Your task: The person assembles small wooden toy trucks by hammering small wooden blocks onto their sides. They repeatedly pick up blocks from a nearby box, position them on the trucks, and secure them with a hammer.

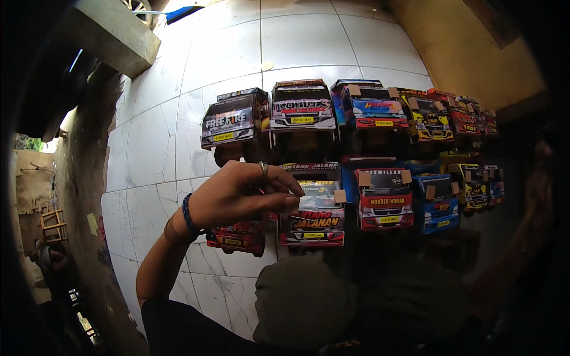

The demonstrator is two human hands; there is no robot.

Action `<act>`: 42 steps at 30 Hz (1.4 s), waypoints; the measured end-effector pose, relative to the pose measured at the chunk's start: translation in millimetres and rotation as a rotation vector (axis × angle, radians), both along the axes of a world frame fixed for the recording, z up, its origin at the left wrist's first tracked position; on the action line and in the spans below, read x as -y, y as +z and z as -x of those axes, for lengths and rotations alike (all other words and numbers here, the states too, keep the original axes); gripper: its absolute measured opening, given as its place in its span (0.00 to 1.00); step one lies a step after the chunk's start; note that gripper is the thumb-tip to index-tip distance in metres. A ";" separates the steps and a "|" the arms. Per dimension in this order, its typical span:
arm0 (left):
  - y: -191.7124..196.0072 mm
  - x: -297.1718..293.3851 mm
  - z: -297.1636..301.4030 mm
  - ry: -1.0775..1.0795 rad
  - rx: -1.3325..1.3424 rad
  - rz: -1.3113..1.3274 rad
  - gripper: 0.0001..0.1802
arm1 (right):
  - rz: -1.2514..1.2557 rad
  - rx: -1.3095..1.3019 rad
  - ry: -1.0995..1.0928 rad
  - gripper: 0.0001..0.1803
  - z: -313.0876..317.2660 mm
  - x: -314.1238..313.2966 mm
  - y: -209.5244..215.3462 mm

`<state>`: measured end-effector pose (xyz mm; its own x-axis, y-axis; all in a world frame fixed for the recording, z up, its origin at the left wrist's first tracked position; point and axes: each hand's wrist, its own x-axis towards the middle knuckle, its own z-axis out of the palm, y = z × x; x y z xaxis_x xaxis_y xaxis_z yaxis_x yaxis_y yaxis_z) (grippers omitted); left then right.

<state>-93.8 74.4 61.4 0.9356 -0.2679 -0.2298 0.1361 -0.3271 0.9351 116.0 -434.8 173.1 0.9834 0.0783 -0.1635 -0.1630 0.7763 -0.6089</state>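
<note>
Pinching with thumb and fingertips, the left hand [237, 199] is closed on something small at the upper left corner of a cardboard toy truck [313, 216] with a red and black front, which sits in the near row on the white tiled floor [154, 148]; what exactly lies between the fingertips is too small to tell. A ring and a dark wristband show on that hand. The right hand [537, 196] is raised at the dark right edge, blurred, so I cannot tell whether it is open or closed. Two rows of such trucks stand almost touching: a red truck [236, 237] sits just under the left wrist, a second red-fronted truck [385, 199] stands just beside the held one, and the far row [350, 110] rises right behind. The risk, as I judge it, lies in that crowding: a pull or push at the corner could tip the light cardboard body into its neighbours, the wrist could knock the red truck below, and a hard pinch could crease or tear the thin card.
</note>
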 end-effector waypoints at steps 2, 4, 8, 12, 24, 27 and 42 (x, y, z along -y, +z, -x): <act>-10.5 -3.7 0.6 -0.027 -0.073 -0.042 0.14 | 0.075 0.071 0.013 0.28 3.2 19.3 -10.1; -18.2 -3.8 2.0 0.025 -0.079 0.023 0.12 | 0.144 0.099 0.018 0.29 9.4 35.3 -18.8; -24.9 -8.4 -2.1 0.059 -0.128 0.038 0.12 | 0.276 0.142 0.033 0.30 26.8 55.4 -28.9; -24.4 -11.6 -5.8 0.077 -0.258 0.060 0.11 | 0.415 0.182 0.072 0.32 52.1 61.7 -33.9; -30.2 -16.2 -10.2 0.124 -0.456 0.218 0.10 | 0.871 0.328 0.339 0.40 121.2 10.5 -46.8; -33.6 -18.5 -10.2 0.121 -0.455 0.255 0.10 | 0.967 0.303 0.343 0.46 130.5 -25.4 -49.9; -47.7 -21.4 -3.9 0.148 -0.426 0.366 0.09 | 1.462 0.536 1.042 0.25 110.7 -152.4 -64.1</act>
